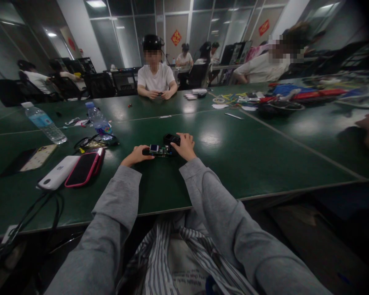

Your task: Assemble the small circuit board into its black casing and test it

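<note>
My left hand (136,155) is closed on the left end of a small green circuit board (162,152), which carries a little square screen (154,148). Thumb and fingers pinch its edge just above the green table (160,184). My right hand (186,146) grips a black plastic case (171,139), its thumb on the near side and its fingers over the top. The case sits right behind the board's right end; whether the two touch I cannot tell.
Left of my hands lie a pink-cased phone (81,169), a white power bank (58,172), a patterned phone (39,157) and two water bottles (46,123). Cables and tools pile up at the far right (298,96). Opposite sits a person in a white shirt (156,76).
</note>
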